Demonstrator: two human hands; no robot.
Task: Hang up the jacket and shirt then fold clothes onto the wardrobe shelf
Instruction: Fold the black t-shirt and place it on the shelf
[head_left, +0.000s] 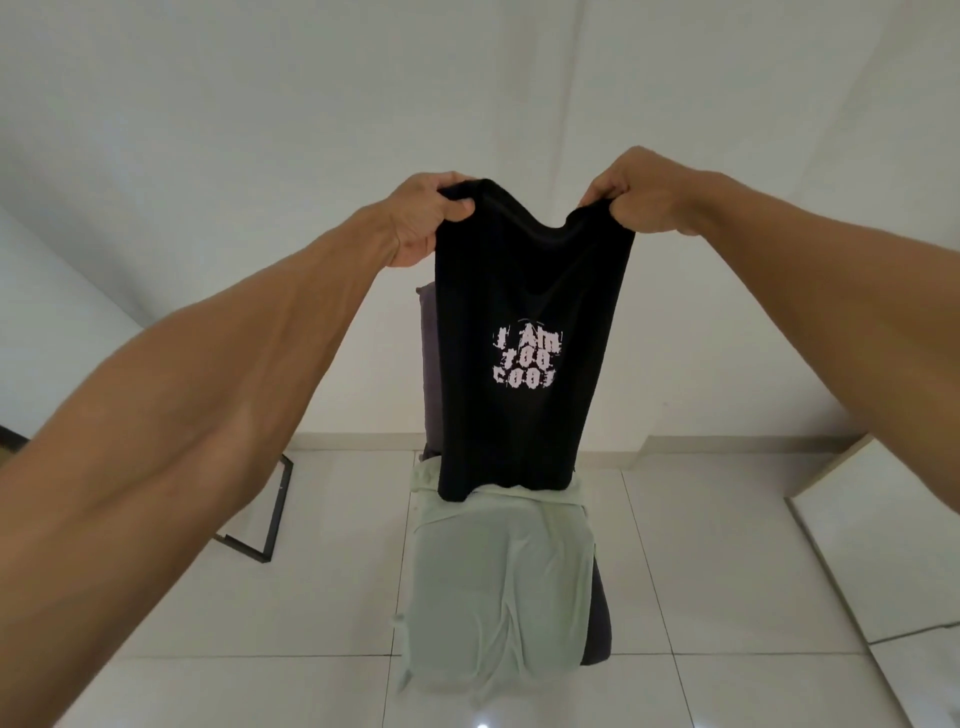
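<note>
A black T-shirt (524, 291) with pale pink printed lettering hangs in the air in front of me, folded narrow lengthwise. My left hand (423, 221) grips its top left corner and my right hand (641, 192) grips its top right corner, both held up at about the same height. The shirt's lower hem just reaches a pale green garment (498, 582) spread over the seat of a dark chair (432, 364). No wardrobe, hanger or jacket is in view.
The chair stands on a white tiled floor (701, 571) close to a white wall. A black metal frame leg (275, 514) is on the floor at the left. A light wooden panel edge (831, 467) shows at the right.
</note>
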